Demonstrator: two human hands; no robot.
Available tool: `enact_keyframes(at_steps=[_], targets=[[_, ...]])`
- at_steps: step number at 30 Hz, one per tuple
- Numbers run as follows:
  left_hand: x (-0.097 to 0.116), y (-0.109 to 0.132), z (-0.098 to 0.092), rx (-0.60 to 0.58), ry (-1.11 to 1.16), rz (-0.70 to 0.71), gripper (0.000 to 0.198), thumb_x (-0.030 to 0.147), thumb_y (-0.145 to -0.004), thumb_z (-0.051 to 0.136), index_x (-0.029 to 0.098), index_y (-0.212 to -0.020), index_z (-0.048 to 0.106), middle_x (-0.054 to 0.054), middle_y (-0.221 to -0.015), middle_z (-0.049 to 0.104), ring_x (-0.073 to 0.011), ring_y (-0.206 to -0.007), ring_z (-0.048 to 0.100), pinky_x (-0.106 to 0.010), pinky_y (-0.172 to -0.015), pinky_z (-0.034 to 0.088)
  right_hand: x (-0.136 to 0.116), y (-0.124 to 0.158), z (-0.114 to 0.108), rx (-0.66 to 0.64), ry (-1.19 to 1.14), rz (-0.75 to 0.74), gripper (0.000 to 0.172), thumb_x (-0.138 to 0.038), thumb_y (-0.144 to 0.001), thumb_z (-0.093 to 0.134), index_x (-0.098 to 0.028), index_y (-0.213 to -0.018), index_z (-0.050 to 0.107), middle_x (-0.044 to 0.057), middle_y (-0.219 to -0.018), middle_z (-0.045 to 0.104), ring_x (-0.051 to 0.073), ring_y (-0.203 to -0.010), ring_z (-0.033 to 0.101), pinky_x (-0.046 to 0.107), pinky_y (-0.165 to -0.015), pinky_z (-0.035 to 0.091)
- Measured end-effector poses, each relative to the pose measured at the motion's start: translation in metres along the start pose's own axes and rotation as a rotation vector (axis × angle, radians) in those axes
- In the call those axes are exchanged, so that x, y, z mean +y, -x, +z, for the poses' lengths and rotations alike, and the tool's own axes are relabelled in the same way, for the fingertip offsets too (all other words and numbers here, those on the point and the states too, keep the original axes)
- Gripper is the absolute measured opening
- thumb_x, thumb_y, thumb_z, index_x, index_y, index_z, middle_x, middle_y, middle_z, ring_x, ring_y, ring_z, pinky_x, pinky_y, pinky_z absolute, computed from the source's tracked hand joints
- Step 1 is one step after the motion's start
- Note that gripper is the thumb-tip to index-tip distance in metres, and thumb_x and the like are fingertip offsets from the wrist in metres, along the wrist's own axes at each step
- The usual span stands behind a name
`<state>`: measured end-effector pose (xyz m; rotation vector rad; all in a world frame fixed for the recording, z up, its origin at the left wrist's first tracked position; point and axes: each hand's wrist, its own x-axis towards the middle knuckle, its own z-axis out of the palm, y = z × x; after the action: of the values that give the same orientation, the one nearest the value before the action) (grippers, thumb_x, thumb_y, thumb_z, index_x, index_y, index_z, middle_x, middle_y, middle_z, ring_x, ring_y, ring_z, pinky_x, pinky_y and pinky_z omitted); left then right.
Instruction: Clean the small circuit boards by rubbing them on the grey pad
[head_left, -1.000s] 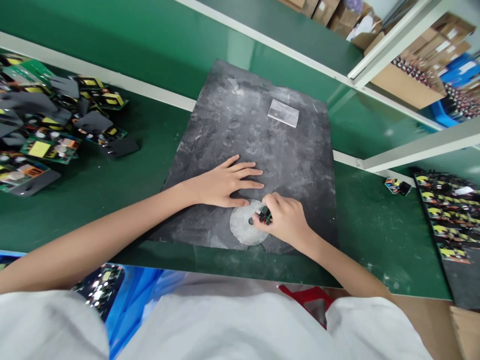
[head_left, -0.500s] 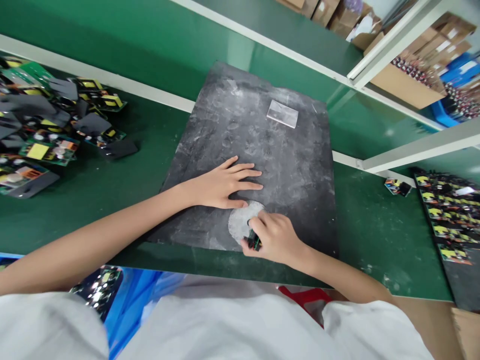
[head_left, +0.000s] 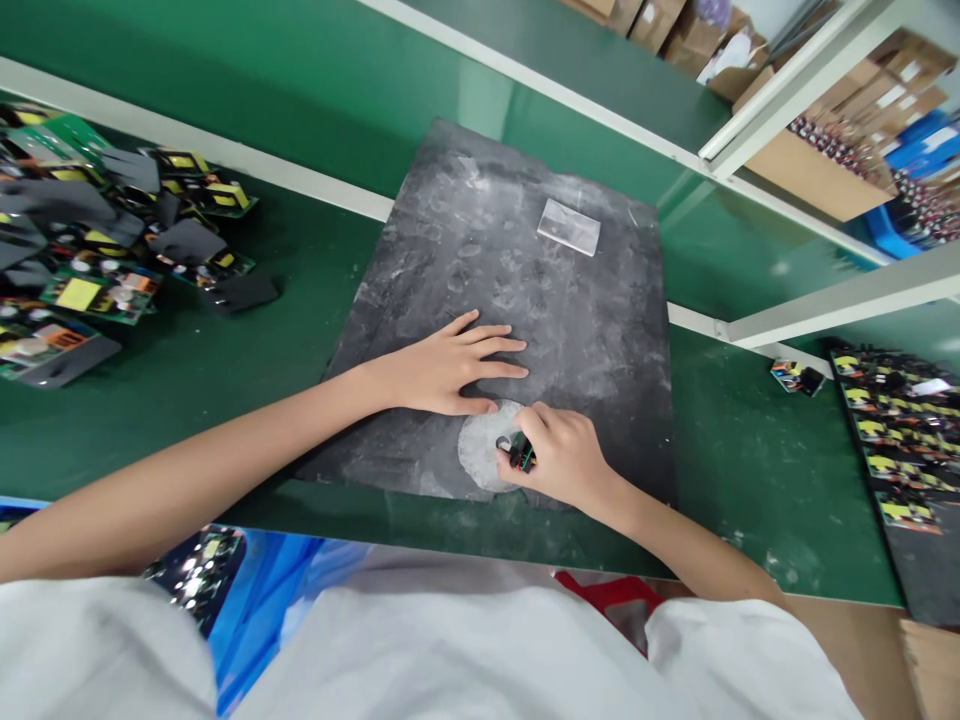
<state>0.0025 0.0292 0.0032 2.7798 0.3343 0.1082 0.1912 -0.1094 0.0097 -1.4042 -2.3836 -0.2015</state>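
On the dark, scuffed mat [head_left: 600,330], my left hand [head_left: 457,370] lies flat with its fingers spread, the thumb at the upper edge of a round grey disc [head_left: 476,450]. The disc has a hole near its middle. My right hand [head_left: 566,455] pinches a small circuit board [head_left: 525,455] with black and green parts between thumb and fingers, over the right side of the disc. My fingers cover much of the board. Whether the board touches the disc I cannot tell.
A pale rectangular plate [head_left: 570,227] lies on the mat's far part. Circuit boards with yellow parts [head_left: 82,290] are heaped at the left. At the right stand a single board [head_left: 797,377] and a tray of boards [head_left: 892,440]. A white frame post [head_left: 825,292] rises at the right.
My right hand has moved slightly to the right and up with the small circuit board, uncovering more of the disc. My left hand has stayed in place.
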Motion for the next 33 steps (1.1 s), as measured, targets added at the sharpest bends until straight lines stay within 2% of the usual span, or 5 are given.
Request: enact_keyframes(at_steps=[9, 16, 22, 33], targets=[[0.0006, -0.0009, 0.0002, 0.017, 0.024, -0.003, 0.052, 0.048, -0.094, 0.051, 0.03, -0.143, 0.044, -0.006, -0.156, 0.031, -0.0289, -0.146, 0.021, -0.054, -0.118, 0.001, 0.0034, 0.0016, 0.0017, 0.006, -0.055, -0.022, 0.025, -0.04, -0.085, 0.048, -0.019, -0.071, 0.047, -0.003, -0.059, 0.047, 0.01, -0.049, 0.043, 0.023, -0.048, 0.029], [0.0009, -0.0008, 0.0023, 0.023, 0.021, -0.006, 0.051, 0.049, -0.096, 0.046, 0.029, -0.143, 0.043, -0.005, -0.156, 0.032, -0.0267, -0.147, 0.021, -0.052, -0.118, -0.001, 0.0041, 0.0012, 0.0023, 0.0, -0.122, -0.068, 0.023, -0.039, -0.085, 0.05, -0.019, -0.074, 0.048, -0.003, -0.061, 0.049, 0.009, -0.051, 0.046, 0.022, -0.049, 0.031], [-0.0003, 0.0007, 0.0049, 0.065, 0.012, 0.012, 0.05, 0.048, -0.097, 0.046, 0.027, -0.142, 0.045, -0.005, -0.154, 0.034, -0.0279, -0.145, 0.024, -0.052, -0.118, 0.001, 0.0039, 0.0024, 0.0031, -0.011, -0.145, -0.071, 0.022, -0.039, -0.085, 0.05, -0.019, -0.076, 0.048, -0.002, -0.063, 0.052, 0.011, -0.054, 0.049, 0.023, -0.051, 0.034], [-0.0015, 0.0004, 0.0057, 0.06, 0.002, 0.015, 0.051, 0.05, -0.097, 0.043, 0.028, -0.143, 0.042, -0.005, -0.155, 0.034, -0.0269, -0.146, 0.023, -0.051, -0.118, 0.001, 0.004, 0.0032, 0.0049, -0.019, -0.164, -0.065, 0.02, -0.038, -0.084, 0.052, -0.02, -0.077, 0.047, -0.003, -0.064, 0.049, 0.011, -0.054, 0.048, 0.023, -0.052, 0.033]])
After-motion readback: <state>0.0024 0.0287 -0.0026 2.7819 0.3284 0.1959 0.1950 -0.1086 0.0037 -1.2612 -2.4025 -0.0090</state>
